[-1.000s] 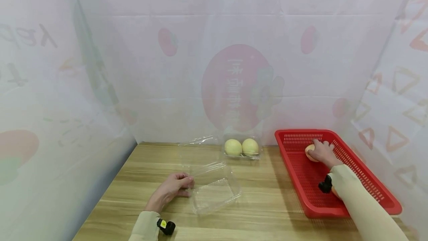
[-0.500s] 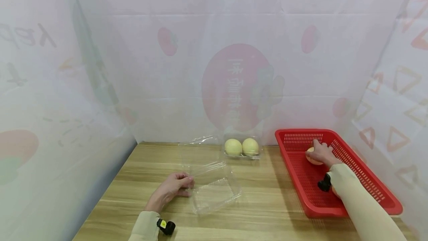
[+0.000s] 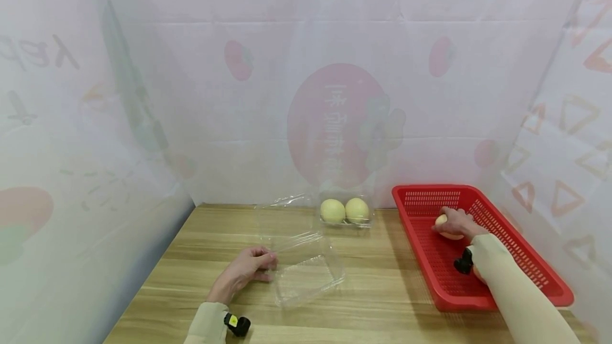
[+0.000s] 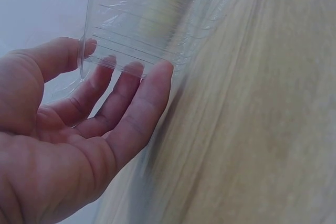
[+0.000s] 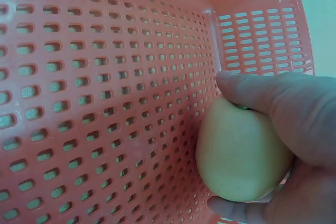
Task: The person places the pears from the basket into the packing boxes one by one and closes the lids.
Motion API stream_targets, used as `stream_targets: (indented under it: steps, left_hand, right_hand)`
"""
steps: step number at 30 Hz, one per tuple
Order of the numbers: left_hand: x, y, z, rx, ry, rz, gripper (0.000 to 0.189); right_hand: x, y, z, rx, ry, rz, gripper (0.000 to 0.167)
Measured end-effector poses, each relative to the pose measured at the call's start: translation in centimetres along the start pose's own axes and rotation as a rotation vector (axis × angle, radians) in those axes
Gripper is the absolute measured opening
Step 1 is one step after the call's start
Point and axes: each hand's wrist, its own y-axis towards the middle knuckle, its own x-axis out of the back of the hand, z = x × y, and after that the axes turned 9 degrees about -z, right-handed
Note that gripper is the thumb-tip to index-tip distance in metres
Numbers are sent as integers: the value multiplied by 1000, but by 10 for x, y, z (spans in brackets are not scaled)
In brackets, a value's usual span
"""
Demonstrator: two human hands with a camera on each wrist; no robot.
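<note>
My right hand (image 3: 456, 222) grips a pale yellow apple (image 5: 239, 153) inside the red plastic basket (image 3: 423, 248). In the right wrist view the thumb lies over the apple's stem end and fingers reach round its underside. My left hand (image 3: 246, 269) holds the left edge of a clear plastic clamshell box (image 3: 306, 280), which stands with its lid (image 3: 287, 222) folded back. The left wrist view has the thumb at the box's rim and the fingers against its ribbed wall. Part of another pale fruit (image 3: 478, 275) shows beside the right sleeve.
A second clear box (image 3: 365, 223) at the back wall holds two pale yellow fruits (image 3: 357, 210). The wooden table (image 3: 373, 301) is bounded by white printed cloth (image 3: 268, 163) at the back and sides. The basket's raised walls surround my right hand.
My right fingers have closed round the apple, after reaching over it and shifting it slightly nearer. The left hand and its box have stayed in place.
</note>
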Motion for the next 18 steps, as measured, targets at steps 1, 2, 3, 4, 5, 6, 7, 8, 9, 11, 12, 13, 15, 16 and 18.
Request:
stream_targets:
  steps: [1,2,3,4,5,6,7,8,9,11,12,13,15,16,18]
  left_hand:
    - [0,0,0,-1,1,0,28]
    - [0,0,0,0,2,0,28]
    - [-1,0,0,-1,2,1,29]
    - [-1,0,0,0,2,2,29]
    - [-1,0,0,-1,2,3,30]
    - [-1,0,0,0,1,3,30]
    - [-1,-1,0,-1,1,4,31]
    - [-1,0,0,0,0,4,32]
    - [-1,0,0,-2,1,4,32]
    - [-1,-1,0,-2,2,4,33]
    - [-1,-1,-1,-1,2,3,33]
    - [-1,0,0,-1,3,2,34]
    - [-1,-1,-1,-1,6,-1,35]
    - [-1,-1,-1,1,6,-3,36]
    - [-1,-1,0,0,10,-3,37]
  right_hand:
    - [0,0,0,-1,1,2,70]
    - [1,-1,0,-1,0,4,72]
    - [1,-1,0,-1,-3,6,73]
    - [1,-1,0,3,-10,8,73]
    - [1,-1,0,11,-18,8,73]
    - [2,-1,0,17,-22,7,73]
    - [2,-1,0,23,-26,4,72]
    - [2,-2,0,34,-31,-2,70]
    - [3,-3,0,46,-36,-10,69]
    - [5,-5,1,58,-40,-27,64]
    - [6,-6,1,63,-42,-34,62]
    - [7,-6,1,74,-46,-41,59]
    - [9,-7,2,92,-43,-50,53]
    - [10,-7,1,99,-44,-53,50]
    - [12,-6,1,120,-43,-56,44]
